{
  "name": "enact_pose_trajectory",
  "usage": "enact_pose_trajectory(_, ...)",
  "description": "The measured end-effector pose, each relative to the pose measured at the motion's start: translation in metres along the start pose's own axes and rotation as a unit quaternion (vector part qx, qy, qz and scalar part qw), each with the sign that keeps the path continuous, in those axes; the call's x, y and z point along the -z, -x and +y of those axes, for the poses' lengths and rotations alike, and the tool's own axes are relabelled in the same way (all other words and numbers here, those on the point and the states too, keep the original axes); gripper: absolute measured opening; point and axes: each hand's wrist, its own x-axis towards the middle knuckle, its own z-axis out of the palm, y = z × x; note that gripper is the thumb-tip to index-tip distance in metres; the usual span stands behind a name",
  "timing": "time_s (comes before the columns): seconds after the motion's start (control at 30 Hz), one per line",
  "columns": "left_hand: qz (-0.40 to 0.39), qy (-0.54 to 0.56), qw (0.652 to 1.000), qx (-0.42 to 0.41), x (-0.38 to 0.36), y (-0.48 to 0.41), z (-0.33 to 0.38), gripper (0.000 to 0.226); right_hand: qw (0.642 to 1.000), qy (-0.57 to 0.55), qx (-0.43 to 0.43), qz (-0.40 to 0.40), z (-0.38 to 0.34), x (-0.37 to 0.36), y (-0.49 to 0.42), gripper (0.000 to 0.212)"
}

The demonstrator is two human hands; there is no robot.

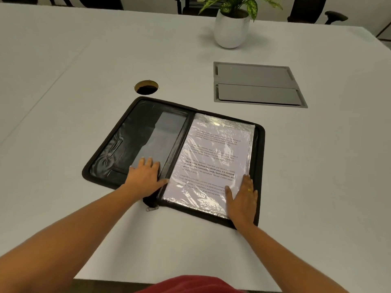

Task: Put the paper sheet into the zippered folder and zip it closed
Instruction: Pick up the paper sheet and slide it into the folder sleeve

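Observation:
A black zippered folder [118, 144] lies wide open and flat on the white table. Its right half holds a printed paper sheet [213, 157] under a crinkled clear plastic sleeve. My left hand [145, 176] rests flat, fingers spread, on the lower part of the left half beside the spine. My right hand [243, 199] lies flat on the lower right corner of the sleeve and sheet. Neither hand grips anything. The metal zipper pull [151, 208] hangs at the folder's near edge below the spine.
A round cable hole [146, 87] sits just beyond the folder. A grey hatch panel [258, 84] is set into the table at the right. A potted plant [230, 28] in a white pot stands farther back. Dark chairs line the far edge.

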Motion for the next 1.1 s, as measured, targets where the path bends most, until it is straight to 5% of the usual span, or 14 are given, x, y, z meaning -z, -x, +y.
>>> enact_pose_trajectory(0.23,-0.028,0.083,0.996,0.008,-0.013,-0.001,-0.014,0.086,0.998,0.022,0.024,-0.061,0.012,0.004,-0.007,0.068)
enact_pose_trajectory(0.7,0.008,0.053,0.998,0.037,-0.039,0.042,0.026,0.100,0.970,0.074,0.088,-0.215,0.030,0.040,-0.072,0.067)
enact_pose_trajectory(0.93,0.033,0.074,0.996,0.029,-0.038,0.049,0.018,0.079,0.996,0.044,0.068,-0.037,0.022,0.041,-0.059,0.033)
enact_pose_trajectory(1.1,0.040,0.099,0.994,0.034,-0.039,0.051,0.017,0.073,0.999,-0.042,-0.010,-0.020,0.028,0.043,-0.055,0.023)
